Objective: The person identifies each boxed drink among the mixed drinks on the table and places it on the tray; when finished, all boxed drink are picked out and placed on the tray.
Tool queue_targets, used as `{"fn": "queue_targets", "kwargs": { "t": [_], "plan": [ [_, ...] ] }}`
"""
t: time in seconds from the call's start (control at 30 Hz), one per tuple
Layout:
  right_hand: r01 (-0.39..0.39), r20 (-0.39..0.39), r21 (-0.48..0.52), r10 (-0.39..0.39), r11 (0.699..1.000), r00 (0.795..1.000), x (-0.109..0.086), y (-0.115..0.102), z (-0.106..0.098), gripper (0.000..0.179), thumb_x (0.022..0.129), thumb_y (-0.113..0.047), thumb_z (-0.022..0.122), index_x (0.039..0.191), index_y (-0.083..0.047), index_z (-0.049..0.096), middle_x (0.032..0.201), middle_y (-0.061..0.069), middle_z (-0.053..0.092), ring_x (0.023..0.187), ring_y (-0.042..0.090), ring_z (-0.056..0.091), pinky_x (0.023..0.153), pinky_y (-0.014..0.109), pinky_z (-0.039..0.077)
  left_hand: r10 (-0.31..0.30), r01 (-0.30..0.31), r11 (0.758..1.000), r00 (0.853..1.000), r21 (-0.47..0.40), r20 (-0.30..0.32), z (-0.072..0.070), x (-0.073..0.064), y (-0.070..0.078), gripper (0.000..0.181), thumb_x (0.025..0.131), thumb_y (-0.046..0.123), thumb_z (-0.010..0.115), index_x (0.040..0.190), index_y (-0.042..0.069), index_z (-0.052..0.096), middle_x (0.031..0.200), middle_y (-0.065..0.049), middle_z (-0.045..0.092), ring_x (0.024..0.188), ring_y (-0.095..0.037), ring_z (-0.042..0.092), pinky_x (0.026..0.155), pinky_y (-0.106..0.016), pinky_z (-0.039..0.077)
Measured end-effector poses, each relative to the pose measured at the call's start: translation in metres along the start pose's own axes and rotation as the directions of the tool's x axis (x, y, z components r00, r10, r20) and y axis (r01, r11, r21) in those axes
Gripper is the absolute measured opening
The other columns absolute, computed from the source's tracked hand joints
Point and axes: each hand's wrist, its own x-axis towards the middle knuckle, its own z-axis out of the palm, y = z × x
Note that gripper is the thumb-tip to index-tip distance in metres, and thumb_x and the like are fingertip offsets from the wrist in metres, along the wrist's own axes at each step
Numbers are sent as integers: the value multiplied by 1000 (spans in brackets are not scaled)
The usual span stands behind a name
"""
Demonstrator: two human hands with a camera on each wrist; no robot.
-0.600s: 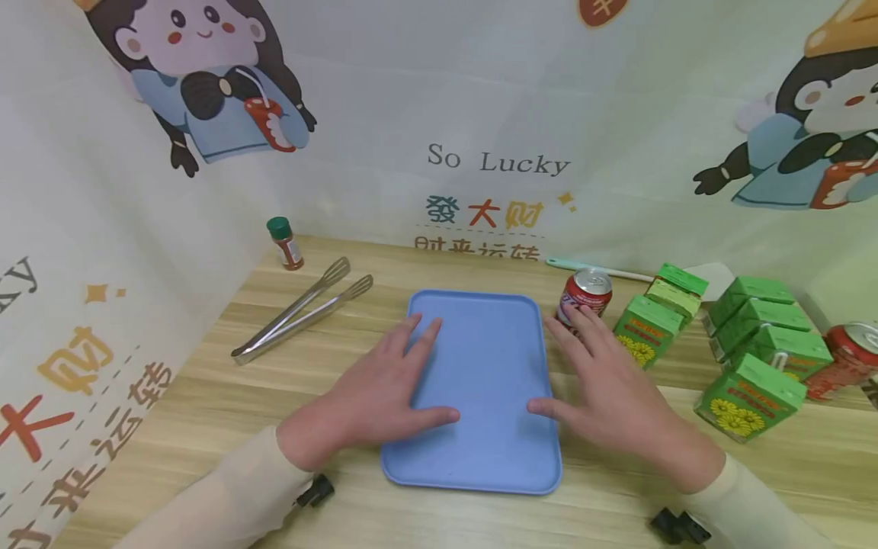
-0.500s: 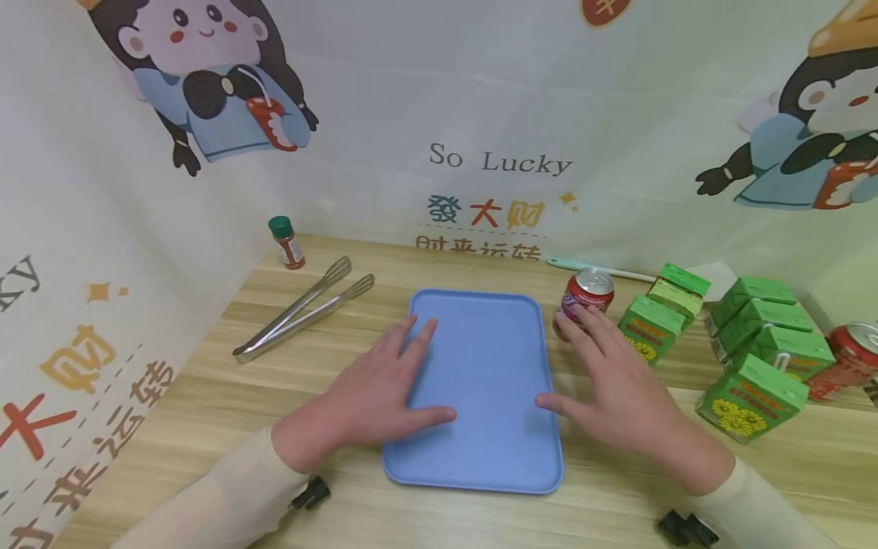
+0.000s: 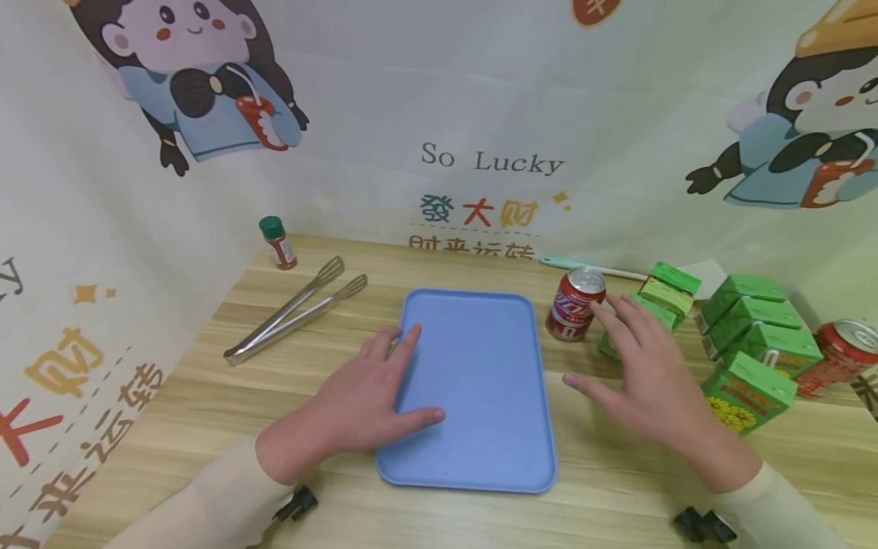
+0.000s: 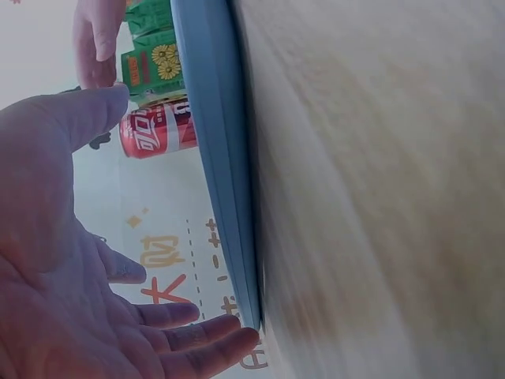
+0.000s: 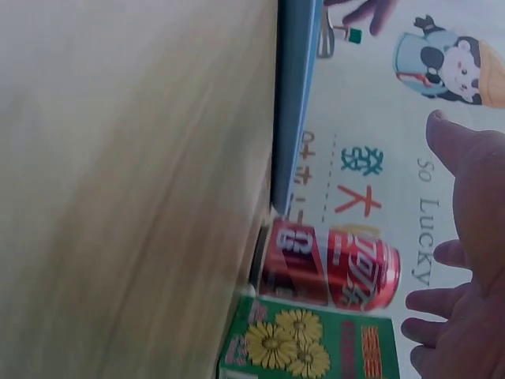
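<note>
A blue rectangular tray (image 3: 473, 389) lies flat on the wooden table. Over its left edge hovers my left hand (image 3: 360, 400), fingers spread and holding nothing; in the left wrist view its fingertips come close to the tray's rim (image 4: 217, 158), and contact cannot be made out. My right hand (image 3: 652, 381) is off the tray's right side, fingers spread, with nothing in it. Just beyond its fingertips stands a red soda can (image 3: 575, 305), upright. Green drink cartons (image 5: 308, 339) stand beside the can, one partly hidden behind the right hand in the head view.
Metal tongs (image 3: 295, 313) lie at the left, near a green-capped spice bottle (image 3: 278, 242). Several green cartons (image 3: 761, 320) and another red can (image 3: 840, 354) stand at the far right. A spatula (image 3: 604, 269) lies along the back by the printed cloth (image 3: 357, 114).
My right hand has moved right, away from the tray and the soda can, uncovering more of the can. The left hand has shifted slightly left.
</note>
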Motion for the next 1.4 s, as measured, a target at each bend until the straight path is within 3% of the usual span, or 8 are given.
{"fn": "queue_targets", "kwargs": {
  "t": [0.17,0.63,0.8,0.9,1.0,1.13,1.23,1.4],
  "plan": [
    [-4,-69,-29,2,1000,998,2,9,-5,99,88,-51,91,161,2,50,166,29,44,152,55,39,119,75,34,-12,12,1000,1000,4,0,0,-5,-1,120,93,75,74,176,4,23,169,-30,38,147,-45,51,105,-62,56],
    [-102,-77,-43,99,994,992,3,26,-8,103,86,-46,94,164,1,46,161,34,46,144,59,42,112,79,36,-61,63,996,998,-60,34,0,-10,-10,131,88,74,80,174,-5,19,146,-25,55,118,-31,60,90,-51,60],
    [-130,-73,-59,125,990,989,3,30,-7,103,85,-45,95,163,2,47,159,33,47,142,57,43,110,77,37,-80,85,993,995,-87,61,1,-8,-15,129,87,72,83,173,-5,24,148,-26,54,124,-33,58,97,-54,58],
    [-145,-75,-62,141,987,987,3,32,-7,101,86,-46,94,162,3,48,157,33,49,140,57,44,109,75,37,-91,98,990,993,-101,80,1,-6,-16,128,86,71,84,172,-6,27,158,-31,50,142,-44,54,110,-61,53],
    [-159,-78,-60,154,985,985,3,34,-8,98,89,-46,92,161,4,49,156,33,49,139,56,43,109,74,37,-90,103,985,991,-138,99,1,-4,-18,125,86,69,86,169,-8,32,159,-31,53,148,-46,50,116,-62,48],
    [-184,-79,-52,179,982,981,3,35,-8,94,92,-45,90,159,6,49,155,35,49,140,57,43,109,74,37,-71,98,969,990,-226,122,0,-1,-21,104,86,59,91,156,-6,52,129,-14,70,119,-28,64,103,-52,57],
    [-206,-83,-22,203,978,976,3,35,-7,89,94,-39,90,157,8,49,154,36,50,140,58,42,109,75,37,-63,100,953,989,-285,137,-1,1,-25,83,85,52,94,142,0,62,110,-3,67,100,-18,63,90,-45,58],
    [-226,-95,30,228,974,969,3,36,-7,81,95,-28,90,154,10,50,153,38,50,140,59,41,108,74,35,-59,103,949,986,-298,155,-3,2,-30,82,84,47,96,143,0,62,110,-3,66,99,-18,62,90,-44,56]
  ]
}}
